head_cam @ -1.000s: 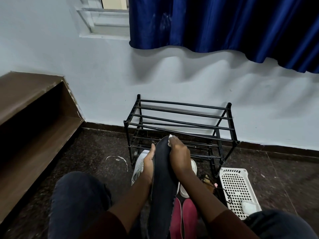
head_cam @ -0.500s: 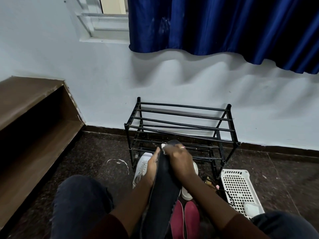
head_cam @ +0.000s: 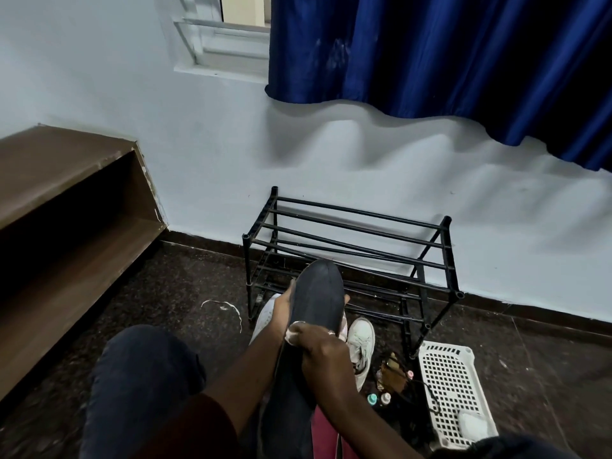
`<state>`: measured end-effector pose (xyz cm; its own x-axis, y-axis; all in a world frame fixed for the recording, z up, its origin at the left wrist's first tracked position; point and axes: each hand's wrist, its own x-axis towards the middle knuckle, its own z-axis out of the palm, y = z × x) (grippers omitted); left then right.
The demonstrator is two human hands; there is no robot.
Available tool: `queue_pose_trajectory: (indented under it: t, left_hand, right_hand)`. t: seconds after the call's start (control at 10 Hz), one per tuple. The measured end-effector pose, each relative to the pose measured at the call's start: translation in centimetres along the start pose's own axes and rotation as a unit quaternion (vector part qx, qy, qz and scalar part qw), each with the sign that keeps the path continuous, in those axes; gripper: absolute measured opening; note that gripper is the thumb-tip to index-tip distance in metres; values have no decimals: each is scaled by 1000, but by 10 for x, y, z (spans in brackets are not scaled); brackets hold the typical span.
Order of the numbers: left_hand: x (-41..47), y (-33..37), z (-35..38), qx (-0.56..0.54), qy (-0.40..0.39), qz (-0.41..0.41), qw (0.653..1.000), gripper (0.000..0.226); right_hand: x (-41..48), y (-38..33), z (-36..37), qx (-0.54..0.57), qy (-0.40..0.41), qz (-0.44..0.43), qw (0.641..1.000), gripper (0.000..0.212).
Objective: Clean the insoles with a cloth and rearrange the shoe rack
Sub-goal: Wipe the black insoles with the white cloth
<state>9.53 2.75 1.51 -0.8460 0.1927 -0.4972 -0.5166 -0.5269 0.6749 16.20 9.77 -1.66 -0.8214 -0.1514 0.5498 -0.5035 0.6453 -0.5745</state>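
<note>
A dark insole [head_cam: 319, 296] is held near the front of the black shoe rack [head_cam: 351, 246], toe end pointing far. It is gripped from beneath by the left hand [head_cam: 283, 308], with fingers wrapped round its edges. A pale cloth [head_cam: 294, 332] is clenched in the right hand [head_cam: 319, 347] and pressed on the insole's middle. A white basket [head_cam: 447, 385] lies to the right.
</note>
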Motion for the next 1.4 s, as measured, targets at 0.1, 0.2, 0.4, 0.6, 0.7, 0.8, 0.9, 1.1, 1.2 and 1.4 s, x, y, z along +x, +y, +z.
queue_pose_trajectory:
  t: [0.1,0.2,0.4,0.6,0.7,0.8,0.9,1.1,1.2,1.4]
  left_hand:
    - [4,-1,-8,36,-33,2,999,58]
    - [3,-6,-12,94,-13,26,995,32]
    - [-22,-23,15,74,-35,151,985,30]
    - [4,3,-18,148,-18,83,985,28]
    - [7,3,-8,74,-50,0,996,54]
    - [9,7,-7,10,-57,-5,998,52]
    - [12,4,-8,92,-34,43,994,32]
    - [10,-11,-11,-125,-132,47,982,57]
    - [6,-14,-7,-129,-163,53,977,44]
    - [22,-8,-18,-160,-170,50,971,51]
  right_hand:
    - [8,7,-3,-37,12,-55,998,17]
    - [36,31,-7,-151,18,-58,987,18]
    - [79,42,-15,-183,-50,97,977,13]
    - [39,10,-5,-58,-15,19,998,26]
    - [13,3,-2,1,-31,-17,999,26]
    - [8,4,0,-34,-14,-59,998,18]
    - [27,16,-1,-99,-18,-47,994,23]
    - [82,40,-5,-195,-72,73,976,17]
    - [98,41,-5,-197,-6,129,972,22]
    - [89,23,-2,-116,-20,80,990,33]
